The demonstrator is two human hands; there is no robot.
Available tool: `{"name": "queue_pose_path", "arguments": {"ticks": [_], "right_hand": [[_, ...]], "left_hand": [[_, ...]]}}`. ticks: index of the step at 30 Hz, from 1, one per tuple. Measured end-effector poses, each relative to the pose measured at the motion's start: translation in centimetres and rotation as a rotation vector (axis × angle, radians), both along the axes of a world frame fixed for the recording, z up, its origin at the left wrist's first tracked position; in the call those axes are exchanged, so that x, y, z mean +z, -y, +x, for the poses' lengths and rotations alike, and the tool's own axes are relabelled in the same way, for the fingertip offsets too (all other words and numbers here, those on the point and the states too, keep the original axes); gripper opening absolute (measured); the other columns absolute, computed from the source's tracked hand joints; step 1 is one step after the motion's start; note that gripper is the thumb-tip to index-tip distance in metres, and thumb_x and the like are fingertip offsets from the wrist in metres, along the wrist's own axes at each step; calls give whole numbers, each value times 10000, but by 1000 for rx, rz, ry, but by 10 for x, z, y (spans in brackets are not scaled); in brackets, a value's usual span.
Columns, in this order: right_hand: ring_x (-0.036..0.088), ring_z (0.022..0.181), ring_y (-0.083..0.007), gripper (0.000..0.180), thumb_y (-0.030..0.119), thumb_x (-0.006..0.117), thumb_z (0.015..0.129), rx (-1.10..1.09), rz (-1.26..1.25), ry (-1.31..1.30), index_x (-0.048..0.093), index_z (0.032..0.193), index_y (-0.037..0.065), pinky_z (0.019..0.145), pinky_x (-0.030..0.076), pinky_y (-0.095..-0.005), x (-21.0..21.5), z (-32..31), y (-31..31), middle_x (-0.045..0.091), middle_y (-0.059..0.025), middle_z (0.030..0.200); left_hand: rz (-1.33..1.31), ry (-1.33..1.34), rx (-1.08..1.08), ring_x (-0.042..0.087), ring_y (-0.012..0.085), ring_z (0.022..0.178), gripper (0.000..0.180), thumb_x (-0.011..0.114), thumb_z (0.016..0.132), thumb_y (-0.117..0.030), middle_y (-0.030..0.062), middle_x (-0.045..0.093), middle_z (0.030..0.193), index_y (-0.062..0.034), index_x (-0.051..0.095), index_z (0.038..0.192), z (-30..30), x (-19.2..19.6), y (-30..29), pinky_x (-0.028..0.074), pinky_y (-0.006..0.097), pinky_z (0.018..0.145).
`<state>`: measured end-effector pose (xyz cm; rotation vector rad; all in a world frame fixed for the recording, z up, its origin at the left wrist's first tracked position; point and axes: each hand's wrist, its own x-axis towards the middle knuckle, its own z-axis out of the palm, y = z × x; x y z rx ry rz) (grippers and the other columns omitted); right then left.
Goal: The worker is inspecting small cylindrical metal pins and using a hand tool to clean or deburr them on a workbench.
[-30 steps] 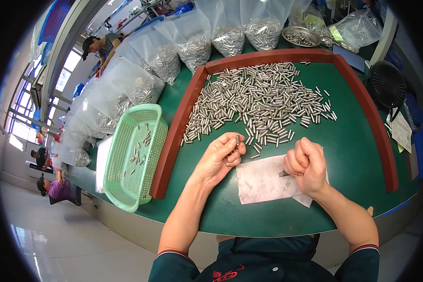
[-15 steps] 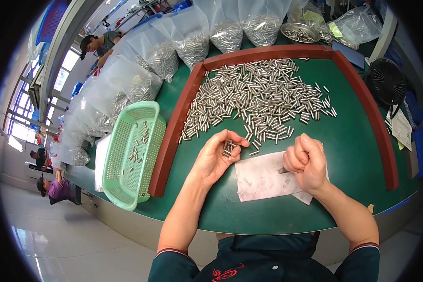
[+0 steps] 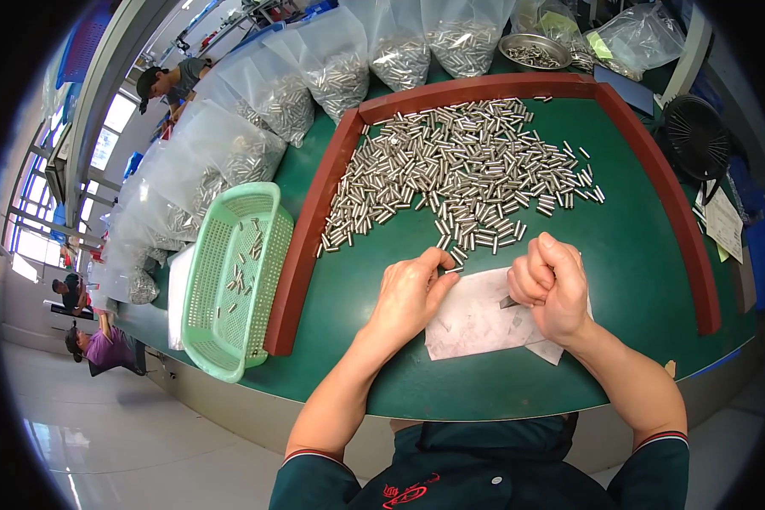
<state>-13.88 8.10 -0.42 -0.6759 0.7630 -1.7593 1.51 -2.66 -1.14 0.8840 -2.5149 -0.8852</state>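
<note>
A large heap of short metal pins [image 3: 450, 161] spreads over the green tabletop. At its near edge my left hand [image 3: 406, 297] is turned palm down, thumb and forefinger closed at a pin [image 3: 456, 269]. Its other fingers are curled under, and what lies in the palm is hidden. My right hand [image 3: 552, 285] is closed in a fist over a stained white cloth [image 3: 463, 331]. A small dark, flat tip [image 3: 507, 302] sticks out of that fist; the rest of it is covered by the fingers.
A dark red wooden rim [image 3: 302, 255] borders the work area. Left of it stands a green plastic basket [image 3: 197, 289] with some pins inside. Clear bags of pins [image 3: 336, 76], a metal bowl [image 3: 535, 53] and a black fan [image 3: 695, 140] surround it. Other people are at left.
My left hand has rolled from palm up, with several pins showing in its fingers, to palm down, with its fingertips at a pin. My right hand has barely moved.
</note>
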Motion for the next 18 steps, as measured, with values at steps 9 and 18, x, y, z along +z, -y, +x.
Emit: {"name": "queue_pose_path", "arguments": {"ticks": [9, 18], "right_hand": [[194, 388, -74, 409, 228, 314, 909, -8, -7, -17, 267, 522, 103, 374, 182, -234, -1, 0, -1, 258, 12, 416], [196, 387, -73, 411, 225, 315, 906, -4, 0, -4, 261, 517, 103, 375, 184, -230, 1, 1, -1, 257, 12, 415]], "left_hand": [[1302, -654, -100, 320, 41, 581, 131, 590, 820, -180, 13, 472, 762, -81, 511, 856, 11, 4, 18, 280, 172, 498], [1406, -704, -124, 316, 51, 567, 111, 554, 840, -150, 41, 485, 780, -72, 540, 918, 11, -3, 21, 267, 166, 480]]}}
